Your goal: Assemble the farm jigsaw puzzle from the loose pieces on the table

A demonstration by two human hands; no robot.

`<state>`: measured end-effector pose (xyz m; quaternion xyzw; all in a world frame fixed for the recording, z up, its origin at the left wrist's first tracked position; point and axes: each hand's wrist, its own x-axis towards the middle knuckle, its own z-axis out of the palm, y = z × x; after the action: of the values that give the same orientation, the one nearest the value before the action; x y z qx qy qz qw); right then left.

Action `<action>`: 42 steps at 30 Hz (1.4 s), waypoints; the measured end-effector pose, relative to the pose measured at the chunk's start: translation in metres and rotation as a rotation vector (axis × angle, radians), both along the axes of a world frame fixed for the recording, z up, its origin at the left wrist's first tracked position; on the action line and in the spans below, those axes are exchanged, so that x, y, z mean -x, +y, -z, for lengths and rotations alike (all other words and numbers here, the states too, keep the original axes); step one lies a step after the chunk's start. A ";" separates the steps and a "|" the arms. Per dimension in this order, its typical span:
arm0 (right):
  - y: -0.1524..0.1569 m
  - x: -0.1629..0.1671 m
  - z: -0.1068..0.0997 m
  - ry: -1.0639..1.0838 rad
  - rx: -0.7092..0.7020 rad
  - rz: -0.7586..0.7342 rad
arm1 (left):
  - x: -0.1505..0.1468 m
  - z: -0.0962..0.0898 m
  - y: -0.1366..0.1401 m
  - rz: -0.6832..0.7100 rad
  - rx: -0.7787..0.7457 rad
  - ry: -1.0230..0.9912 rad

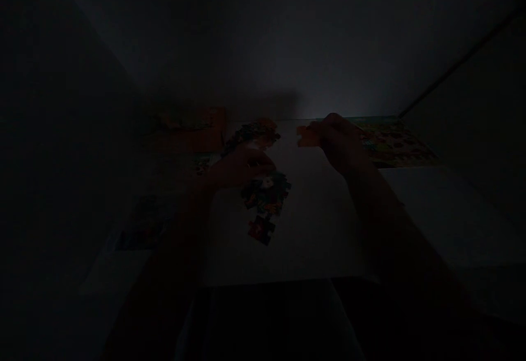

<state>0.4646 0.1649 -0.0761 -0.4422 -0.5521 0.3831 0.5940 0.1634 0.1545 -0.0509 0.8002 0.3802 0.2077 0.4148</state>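
The scene is very dark. My right hand (339, 139) pinches an orange puzzle piece (305, 136) by its right side, over the far part of a pale board or sheet (320, 224). My left hand (242, 167) is closed, its fingers curled at the upper edge of a cluster of puzzle pieces (269, 194). Whatever its fingertips may hold is hidden. Just below that cluster lies a dark puzzle piece with a red patch (261, 229), close to it or touching. Beyond my left hand there is a heap of puzzle pieces (255, 131).
An orange box (193, 136) is at the far left. Colourful printed sheets or pictures lie at the right (400, 142) and, dimly, at the left (143, 221). A pale wall (320, 49) rises behind. The board's near edge (283, 283) runs toward my lap.
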 end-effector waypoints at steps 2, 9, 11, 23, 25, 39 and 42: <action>-0.002 0.002 -0.002 -0.018 -0.038 -0.005 | 0.003 0.006 0.002 0.004 -0.055 0.066; -0.019 0.026 -0.017 -0.079 -0.071 0.008 | 0.015 0.026 0.021 -0.500 -0.383 0.171; -0.026 0.030 -0.021 -0.119 -0.120 -0.042 | 0.022 0.031 0.025 -0.574 -0.409 0.277; -0.024 0.025 -0.004 -0.439 0.114 -0.425 | 0.037 0.039 0.030 -0.549 -0.341 0.515; -0.022 0.025 -0.001 -0.482 0.076 -0.370 | 0.037 0.036 0.030 -0.531 -0.331 0.518; -0.033 0.052 0.008 -0.720 0.099 -0.661 | 0.043 0.037 0.042 -0.580 -0.268 0.234; -0.033 0.049 0.003 -0.638 0.070 -0.618 | 0.044 0.033 0.040 -0.590 -0.239 0.168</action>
<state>0.4160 0.1320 -0.0789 -0.3722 -0.8007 0.4056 0.2363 0.1190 0.1950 -0.0838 0.7130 0.6014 0.2951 0.2072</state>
